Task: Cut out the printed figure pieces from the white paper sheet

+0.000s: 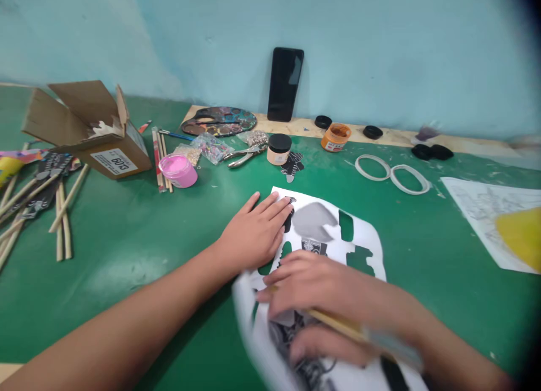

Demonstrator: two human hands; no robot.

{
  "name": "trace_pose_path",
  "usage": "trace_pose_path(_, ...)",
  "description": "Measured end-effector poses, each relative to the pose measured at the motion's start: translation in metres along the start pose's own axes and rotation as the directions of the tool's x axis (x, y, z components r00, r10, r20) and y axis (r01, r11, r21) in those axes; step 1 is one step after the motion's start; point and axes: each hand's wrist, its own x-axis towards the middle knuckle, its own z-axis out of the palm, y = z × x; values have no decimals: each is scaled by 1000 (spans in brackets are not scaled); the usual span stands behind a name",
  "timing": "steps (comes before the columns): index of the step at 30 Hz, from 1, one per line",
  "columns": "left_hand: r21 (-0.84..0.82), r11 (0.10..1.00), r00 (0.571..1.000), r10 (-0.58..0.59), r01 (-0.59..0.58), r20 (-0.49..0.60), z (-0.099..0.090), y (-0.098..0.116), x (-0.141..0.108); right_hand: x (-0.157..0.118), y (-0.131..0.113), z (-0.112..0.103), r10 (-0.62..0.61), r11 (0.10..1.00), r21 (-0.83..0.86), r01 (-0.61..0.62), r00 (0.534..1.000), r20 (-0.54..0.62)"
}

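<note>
Right hand [323, 287] grips a slender, blurred tool [338, 323]; left hand [258, 230] lies flat on curling, hole-cut paper [367, 232].

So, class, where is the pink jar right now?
In the head view, the pink jar stands left of centre, right of the cardboard box, beside thin sticks.

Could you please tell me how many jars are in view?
3: the pink jar at left, the black-lidded jar below the phone, and the orange jar to its right. The box could hide others.
</note>
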Motion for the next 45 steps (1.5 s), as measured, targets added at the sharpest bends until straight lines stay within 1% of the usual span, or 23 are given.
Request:
trace_pose_path(2, 2, 1000, 1000, 16, -16, -12, -4, 1, -1, 1, -14, 14, -74, 996, -50, 77, 996, 52)
trace_pose_path(3, 2, 1000, 1000, 21, -21, -11, -6, 1, -2, 0, -20, 24, -81, 990, -112, 89, 994, 75)
trace_pose_path(5, -5, 1000, 1000, 28, -27, 6, -8, 0, -1, -5, -29, 48, -49, 970, -234, 61, 997, 59)
trace_pose_path(7, -24, 999, 999, 34, -33, 40, -11, -2, 2, -9, -34, 74, -2, 947, -320, -15, 998, -55)
trace_pose_path(9, -50, 998, 995, 40, -36, 92, -15, -2, 6, -11, -38, 98, 12, 925, -371, -86, 980, -197)
trace_pose_path(11, -72, 997, 988, 35, -24, 153, -21, 0, 11, -6, -43, 116, 25, 900, -399, -176, 934, -358)
trace_pose_path(14, -84, 996, 977, 8, 10, 214, -26, 5, 17, 9, -57, 134, 93, 875, -345, -339, 818, -568)
trace_pose_path(15, -79, 997, 978, -1, 18, 209, -26, 6, 17, 14, -63, 138, 112, 867, -320, -381, 777, -620)
trace_pose_path(17, -62, 998, 988, -19, 29, 154, -23, 7, 16, 19, -73, 142, 141, 865, -258, -429, 703, -698)
trace_pose_path(19, -58, 998, 997, -32, 36, 66, -17, 6, 12, 17, -78, 136, 180, 900, -140, -413, 644, -743)
trace_pose_path(21, -80, 996, 999, -42, 40, -17, -10, 4, 7, 8, -72, 116, 257, 942, 48, -332, 624, -738)
trace_pose_path(22, -96, 995, 998, -44, 40, -49, -7, 3, 6, 2, -65, 101, 310, 945, 159, -284, 631, -711)
trace_pose_path(23, -115, 993, 996, -47, 38, -73, -5, 2, 4, -3, -54, 83, 358, 934, 241, -264, 676, -644)
trace_pose_path(24, -133, 991, 994, -47, 35, -94, -4, 0, 3, -7, -41, 64, 407, 912, 292, -287, 708, -577)
trace_pose_path(25, -151, 988, 993, -46, 29, -109, -3, -1, 3, -9, -25, 46, 408, 910, 302, -284, 736, -540)
trace_pose_path(27, -185, 983, 990, -37, 11, -135, -4, -4, 3, -6, 9, 16, 458, 872, 410, -267, 739, -494)
trace_pose_path(28, -198, 980, 989, -31, 1, -147, -5, -5, 4, -3, 24, 6, 513, 817, 514, -263, 739, -437)
trace_pose_path(29, -207, 978, 987, -24, -9, -156, -6, -7, 4, 1, 38, 1, 560, 760, 597, -256, 725, -402)
trace_pose_path(31, -223, 975, 986, -15, -22, -164, -7, -11, 5, 9, 54, 0, 611, 695, 668, -268, 710, -351)
trace_pose_path(33, -243, 969, 985, -10, -32, -172, -8, -16, 6, 13, 59, 5, 634, 686, 660, -306, 697, -335)
trace_pose_path(38, -302, 952, 982, -8, -50, -188, -5, -20, 6, 18, 55, 8, 656, 709, 573, -410, 681, -325)
trace_pose_path(42, -303, 952, 982, -25, -34, -189, -4, -18, 6, 21, 59, 4, 622, 763, 480, -432, 691, -367)
trace_pose_path(45, -287, 958, 982, -31, -24, -186, -5, -16, 5, 20, 62, 3, 604, 780, 446, -439, 716, -351)
